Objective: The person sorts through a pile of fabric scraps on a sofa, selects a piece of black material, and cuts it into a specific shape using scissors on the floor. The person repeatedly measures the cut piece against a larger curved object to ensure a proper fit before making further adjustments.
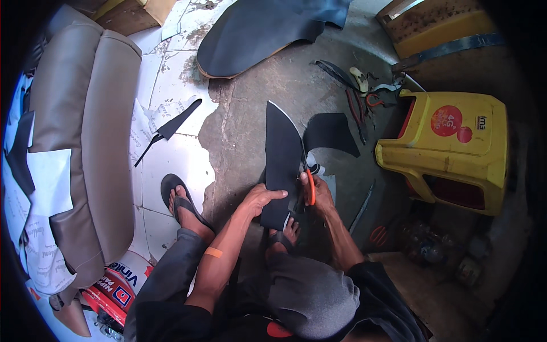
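Grey-trousered knee [313,293] below, my left hand [261,199] pinches a long black leather-like sheet [281,148], probably light, floppy, best held by its edge; orange-handled scissors [310,189] fill my right hand [323,196].

We look steeply down from the head through a wide left-side fisheye, near above left hand [261,198] and right hand [321,195], floor [236,148] spanned from brown padded seat [108,142] to yellow stool [439,149].

Workshop: scissors [311,191], floor-strewn tools [356,117], cut black sheet [282,142].
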A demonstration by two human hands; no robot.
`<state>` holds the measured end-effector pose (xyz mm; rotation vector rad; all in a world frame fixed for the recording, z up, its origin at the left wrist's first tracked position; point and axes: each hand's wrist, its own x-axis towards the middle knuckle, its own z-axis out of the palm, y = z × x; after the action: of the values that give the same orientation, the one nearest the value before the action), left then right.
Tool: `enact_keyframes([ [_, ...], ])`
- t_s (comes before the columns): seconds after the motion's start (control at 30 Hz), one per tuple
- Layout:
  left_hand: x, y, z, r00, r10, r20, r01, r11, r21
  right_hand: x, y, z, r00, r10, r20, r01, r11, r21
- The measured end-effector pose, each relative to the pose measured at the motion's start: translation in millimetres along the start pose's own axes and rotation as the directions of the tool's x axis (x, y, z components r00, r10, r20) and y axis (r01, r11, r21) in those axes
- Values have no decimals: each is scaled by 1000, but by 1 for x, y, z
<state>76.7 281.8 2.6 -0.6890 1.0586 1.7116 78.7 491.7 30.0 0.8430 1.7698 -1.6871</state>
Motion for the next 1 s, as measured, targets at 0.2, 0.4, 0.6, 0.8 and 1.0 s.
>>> enact_keyframes([
  [0.2, -5, 3, -3, 1000, 1, 1, -1, 1000, -16, 2, -14, -7, 998, -35, 44, 39, 996, -85],
  [0.4, -7, 5, -3, 1000, 7, -10, -7, 1000, 16, 9, -12, -5, 998, -55, 29, 56, 997, -61],
  [0.6, -7, 6, -9, 999, 38, 9, -38, 999, 21, 13, -12, -9, 1000, -16, 7, 17, 994, -111],
  [0.8, -11, 5, -17, 999, -17, 52, 15, 999, 46, 14, -15, -9, 999, -26, 31, 29, 996, -88],
  [1.0, -15, 9, -21, 1000, 26, -12, -24, 992, 125, 14, -17, -19, 999, -41, 5, 41, 983, -178],
])
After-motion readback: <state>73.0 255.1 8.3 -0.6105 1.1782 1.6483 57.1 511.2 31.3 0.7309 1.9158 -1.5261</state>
